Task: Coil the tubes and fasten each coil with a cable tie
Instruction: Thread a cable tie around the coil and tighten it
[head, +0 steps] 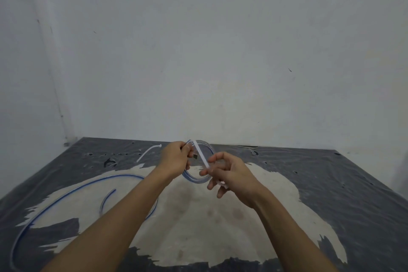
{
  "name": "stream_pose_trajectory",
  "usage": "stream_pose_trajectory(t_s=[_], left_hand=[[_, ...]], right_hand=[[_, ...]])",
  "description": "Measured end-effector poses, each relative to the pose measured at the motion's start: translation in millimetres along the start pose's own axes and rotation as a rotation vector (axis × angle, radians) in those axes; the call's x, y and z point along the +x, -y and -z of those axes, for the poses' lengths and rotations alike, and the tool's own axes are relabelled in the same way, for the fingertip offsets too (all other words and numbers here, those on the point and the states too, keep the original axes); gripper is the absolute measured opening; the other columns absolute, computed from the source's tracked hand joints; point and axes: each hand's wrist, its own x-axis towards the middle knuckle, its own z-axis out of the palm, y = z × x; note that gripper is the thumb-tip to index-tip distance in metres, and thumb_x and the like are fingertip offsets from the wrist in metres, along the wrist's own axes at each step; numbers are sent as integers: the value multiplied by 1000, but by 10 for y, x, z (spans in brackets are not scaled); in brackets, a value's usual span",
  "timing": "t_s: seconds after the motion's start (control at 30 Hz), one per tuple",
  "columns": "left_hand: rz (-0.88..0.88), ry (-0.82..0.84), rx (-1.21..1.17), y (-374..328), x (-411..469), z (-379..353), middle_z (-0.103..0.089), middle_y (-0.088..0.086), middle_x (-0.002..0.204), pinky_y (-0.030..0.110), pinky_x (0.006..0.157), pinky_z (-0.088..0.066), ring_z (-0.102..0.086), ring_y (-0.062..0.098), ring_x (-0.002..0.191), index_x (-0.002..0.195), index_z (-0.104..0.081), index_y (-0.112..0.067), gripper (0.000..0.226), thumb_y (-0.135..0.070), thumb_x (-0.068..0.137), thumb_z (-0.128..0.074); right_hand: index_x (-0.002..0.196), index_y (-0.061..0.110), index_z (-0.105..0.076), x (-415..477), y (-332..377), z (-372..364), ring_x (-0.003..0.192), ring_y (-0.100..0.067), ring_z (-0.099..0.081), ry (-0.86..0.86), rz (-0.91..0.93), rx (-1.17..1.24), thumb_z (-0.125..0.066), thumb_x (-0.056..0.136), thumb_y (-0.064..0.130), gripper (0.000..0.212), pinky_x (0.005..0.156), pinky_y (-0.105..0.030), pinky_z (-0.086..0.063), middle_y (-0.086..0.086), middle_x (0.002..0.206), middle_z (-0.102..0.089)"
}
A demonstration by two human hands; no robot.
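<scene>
- My left hand [174, 159] pinches the coil [196, 180] where its loops meet; I judge it light and springy.
- My right hand [229, 174] grips the cable tie [201, 154] by its slick tail.

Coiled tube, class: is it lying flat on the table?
No: the left hand holds the coiled tube up off the table, while the right hand pinches a white cable tie that crosses it.

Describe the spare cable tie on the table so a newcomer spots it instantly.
On the dark table, look near the far edge, just left of the left hand. The spare cable tie lies there, a short curved white strip. Unlike the long clear blue-striped tube nearer the person, it is opaque white and no hand touches it.
</scene>
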Motion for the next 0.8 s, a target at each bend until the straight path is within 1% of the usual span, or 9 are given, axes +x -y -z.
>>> stream_pose_trajectory(t_s=[0.07,0.17,0.27,0.33,0.4,0.47,0.57,0.7,0.8], left_hand=[[-33,-56,45,-15,7,5,-65,5,81,27,55,-49,-57,19,57,96,-65,-4,28,-20,103,-43],[-77,-75,106,-31,24,-4,-67,5,82,22,52,-47,-58,16,57,97,-66,-6,28,-21,103,-43],[-118,-4,180,-49,5,-3,-67,1,79,22,54,-47,-58,15,56,94,-65,-10,27,-22,103,-43],[-122,74,191,-58,-15,-14,-67,3,83,18,51,-46,-59,15,57,96,-65,-8,27,-23,103,-43],[-130,119,206,-73,-31,-29,-66,5,83,13,47,-45,-58,14,57,99,-65,-6,28,-23,103,-42],[-150,122,243,-94,-25,-36,-65,3,83,11,48,-44,-59,11,58,99,-65,-7,29,-23,103,-42],[-177,132,268,-110,-4,-33,-67,3,83,12,53,-45,-61,10,60,97,-66,-7,28,-23,103,-44],[-170,134,178,-65,4,-20,-72,7,83,17,62,-52,-65,10,65,97,-72,-4,26,-21,100,-52],[-141,156,16,-48,-14,-46,-73,8,82,17,63,-53,-62,9,65,97,-74,-7,23,-20,98,-55]], right_hand=[[118,3,-51,-2,14,-39,66,-26,-70,-15,-117,-45,-59,91,-1,29,48,-29,-54,-12,95,-78],[117,-2,-56,12,25,-97,70,-28,-74,-48,-200,-52,-61,89,-3,28,55,-29,-58,-15,97,-78],[104,-4,-63,51,52,-146,72,-29,-75,-144,-172,71,-65,88,-6,16,61,-30,-60,-22,98,-75],[99,-4,-67,100,63,-161,72,-29,-75,-212,-135,195,-64,90,-6,10,62,-28,-60,-23,96,-72],[96,-4,-69,143,69,-179,69,-27,-74,-268,-136,306,-62,93,-5,8,61,-25,-60,-18,90,-69],[95,0,-71,156,65,-203,66,-23,-73,-296,-171,354,-64,93,-1,7,57,-25,-58,-13,87,-69],[103,11,-73,128,50,-206,60,-13,-69,-301,-214,289,-69,92,9,12,47,-22,-52,-4,88,-73],[102,17,-76,122,41,-147,54,-9,-63,-290,-237,212,-70,92,13,12,45,-19,-43,3,83,-75],[105,15,-76,123,68,-106,54,-9,-65,-278,-254,211,-71,91,13,15,44,-19,-43,2,83,-76]])
